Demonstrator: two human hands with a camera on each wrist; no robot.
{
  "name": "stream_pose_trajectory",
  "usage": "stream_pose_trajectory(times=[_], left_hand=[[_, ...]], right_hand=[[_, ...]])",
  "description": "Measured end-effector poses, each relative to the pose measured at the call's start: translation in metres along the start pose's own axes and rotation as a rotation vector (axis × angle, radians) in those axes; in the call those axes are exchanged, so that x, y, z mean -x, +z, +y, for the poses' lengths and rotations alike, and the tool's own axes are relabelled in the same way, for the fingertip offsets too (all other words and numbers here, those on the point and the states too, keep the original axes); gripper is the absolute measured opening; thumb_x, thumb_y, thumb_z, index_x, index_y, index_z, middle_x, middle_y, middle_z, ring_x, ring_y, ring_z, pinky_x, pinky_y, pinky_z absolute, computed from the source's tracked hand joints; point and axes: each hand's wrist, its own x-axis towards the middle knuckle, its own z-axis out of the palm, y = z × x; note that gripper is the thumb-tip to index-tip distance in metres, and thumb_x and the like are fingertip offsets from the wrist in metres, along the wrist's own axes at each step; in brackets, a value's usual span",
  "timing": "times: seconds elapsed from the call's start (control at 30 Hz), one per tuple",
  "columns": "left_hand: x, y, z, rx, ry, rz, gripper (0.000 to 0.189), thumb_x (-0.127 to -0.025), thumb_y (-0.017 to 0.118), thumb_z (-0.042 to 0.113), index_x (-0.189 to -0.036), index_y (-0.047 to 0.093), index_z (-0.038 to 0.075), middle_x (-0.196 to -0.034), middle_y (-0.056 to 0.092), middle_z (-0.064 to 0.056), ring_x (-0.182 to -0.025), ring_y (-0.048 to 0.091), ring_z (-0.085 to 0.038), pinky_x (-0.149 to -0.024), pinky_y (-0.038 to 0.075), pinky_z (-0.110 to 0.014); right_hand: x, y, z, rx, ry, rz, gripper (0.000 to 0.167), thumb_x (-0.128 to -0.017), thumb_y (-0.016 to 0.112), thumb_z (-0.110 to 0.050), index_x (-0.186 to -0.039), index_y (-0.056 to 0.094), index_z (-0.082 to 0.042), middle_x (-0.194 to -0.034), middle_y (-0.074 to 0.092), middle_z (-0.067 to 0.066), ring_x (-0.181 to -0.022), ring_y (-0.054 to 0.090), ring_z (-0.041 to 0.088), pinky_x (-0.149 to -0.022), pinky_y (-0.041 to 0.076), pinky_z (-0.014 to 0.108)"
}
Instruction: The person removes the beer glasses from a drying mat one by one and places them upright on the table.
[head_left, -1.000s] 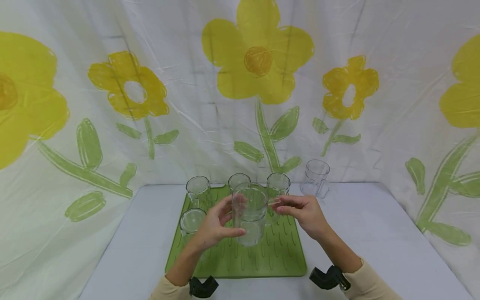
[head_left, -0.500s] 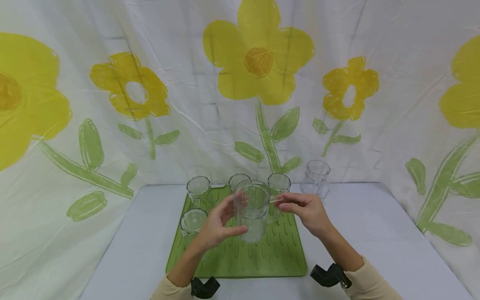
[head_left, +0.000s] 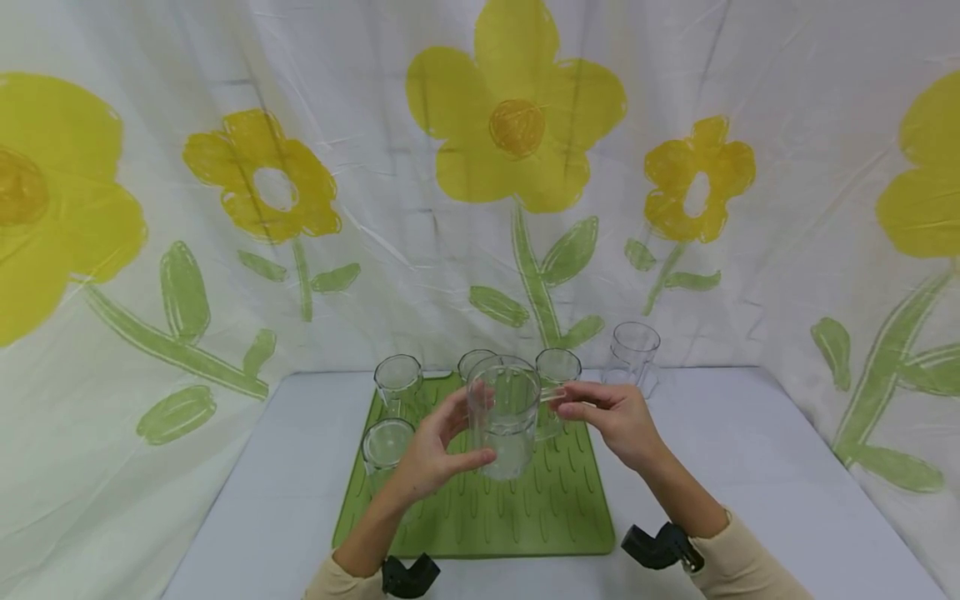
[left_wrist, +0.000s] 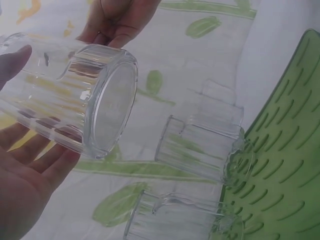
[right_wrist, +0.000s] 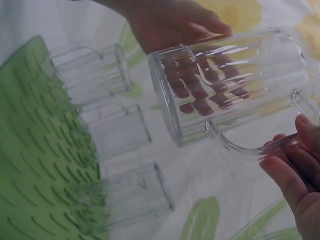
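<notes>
A clear glass mug (head_left: 504,421) is held in the air above the green mat (head_left: 525,529). My left hand (head_left: 438,446) grips its body, with the thumb on the near side and the fingers on the far side, seen through the glass in the right wrist view. The handle (right_wrist: 245,150) points right, and my right hand (head_left: 611,421) pinches it between thumb and fingers. In the left wrist view the mug's round base (left_wrist: 116,107) is turned toward the mat side, apart from it.
Several other glass mugs stand on the mat: one at the back left (head_left: 399,379), another at the back right (head_left: 558,365), one at the front left (head_left: 387,442). Off the mat, a further mug (head_left: 632,350) stands on the white table (head_left: 705,467). A flowered curtain (head_left: 420,275) hangs behind.
Both hands have lifted the held mug slightly and shifted it a touch to the right. The grip stays the same, and the other mugs have not moved.
</notes>
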Motion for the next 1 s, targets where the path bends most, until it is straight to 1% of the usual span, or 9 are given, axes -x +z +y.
stream_pose_trajectory(times=[0.1,0.17,0.27,0.33,0.4,0.5,0.7,0.83,1.0], left_hand=[[0.000,0.000,0.000,-0.012,0.009,0.009,0.074,-0.083,0.073,0.001,-0.147,0.036,0.002,-0.144,0.049,-0.021,-0.132,0.051,-0.030,-0.109,0.044,-0.023],[0.001,-0.001,0.001,-0.018,0.018,0.021,0.074,-0.083,0.073,0.000,-0.147,0.037,0.001,-0.144,0.049,-0.022,-0.131,0.051,-0.031,-0.109,0.043,-0.023],[0.002,-0.002,0.001,-0.035,0.036,0.045,0.072,-0.082,0.073,-0.002,-0.145,0.038,0.000,-0.144,0.048,-0.024,-0.131,0.051,-0.026,-0.110,0.042,-0.024],[0.003,-0.003,0.003,-0.056,0.040,0.063,0.072,-0.081,0.074,0.000,-0.144,0.040,0.001,-0.144,0.049,-0.022,-0.131,0.051,-0.019,-0.111,0.042,-0.025],[0.004,-0.004,0.004,-0.083,0.039,0.078,0.073,-0.081,0.075,0.001,-0.144,0.040,0.003,-0.143,0.050,-0.020,-0.131,0.051,-0.014,-0.112,0.042,-0.029],[0.005,-0.006,0.007,-0.126,0.030,0.093,0.073,-0.080,0.076,0.003,-0.144,0.041,0.005,-0.143,0.051,-0.017,-0.133,0.049,-0.016,-0.114,0.041,-0.034],[0.006,-0.012,0.016,-0.207,0.002,0.093,0.072,-0.081,0.077,0.006,-0.144,0.043,0.006,-0.147,0.049,-0.014,-0.138,0.043,-0.032,-0.116,0.034,-0.048],[0.008,-0.018,0.020,-0.294,-0.023,0.110,0.073,-0.081,0.078,0.011,-0.145,0.043,0.008,-0.148,0.048,-0.012,-0.140,0.039,-0.035,-0.113,0.033,-0.061],[0.011,-0.025,0.023,-0.369,-0.030,0.137,0.076,-0.079,0.081,0.014,-0.145,0.043,0.012,-0.148,0.048,-0.011,-0.140,0.040,-0.035,-0.110,0.035,-0.064]], right_hand=[[-0.001,-0.001,-0.001,0.002,-0.005,0.003,0.030,-0.089,0.064,0.002,-0.110,0.060,0.024,-0.098,0.075,-0.015,-0.091,0.072,0.003,-0.074,0.060,0.021],[-0.002,-0.002,-0.003,-0.001,-0.004,0.007,0.023,-0.089,0.064,0.003,-0.111,0.068,0.011,-0.098,0.075,-0.014,-0.091,0.072,0.003,-0.074,0.060,0.020],[-0.003,-0.004,-0.005,-0.001,-0.011,0.013,0.025,-0.089,0.064,0.004,-0.109,0.073,-0.008,-0.097,0.075,-0.014,-0.091,0.072,0.003,-0.074,0.060,0.021],[-0.005,-0.006,-0.007,0.001,-0.019,0.013,0.024,-0.089,0.064,0.004,-0.109,0.073,-0.005,-0.097,0.076,-0.013,-0.090,0.072,0.003,-0.073,0.060,0.021],[-0.007,-0.007,-0.008,0.001,-0.029,0.014,0.022,-0.089,0.064,0.005,-0.109,0.069,0.009,-0.097,0.076,-0.012,-0.090,0.073,0.004,-0.073,0.060,0.021],[-0.009,-0.009,-0.011,0.004,-0.028,0.021,0.027,-0.089,0.064,0.004,-0.109,0.062,0.022,-0.096,0.076,-0.012,-0.090,0.073,0.005,-0.075,0.060,0.021],[-0.012,-0.016,-0.014,0.008,-0.037,0.053,0.022,-0.088,0.064,0.006,-0.110,0.070,0.006,-0.098,0.076,-0.011,-0.091,0.074,0.009,-0.077,0.060,0.022],[-0.014,-0.020,-0.017,-0.006,-0.054,0.078,0.024,-0.088,0.064,0.007,-0.111,0.070,0.006,-0.099,0.076,-0.010,-0.091,0.073,0.008,-0.080,0.060,0.021],[-0.015,-0.027,-0.021,-0.015,-0.039,0.140,0.023,-0.087,0.065,0.006,-0.108,0.073,-0.001,-0.096,0.077,-0.009,-0.091,0.073,0.006,-0.082,0.059,0.020]])
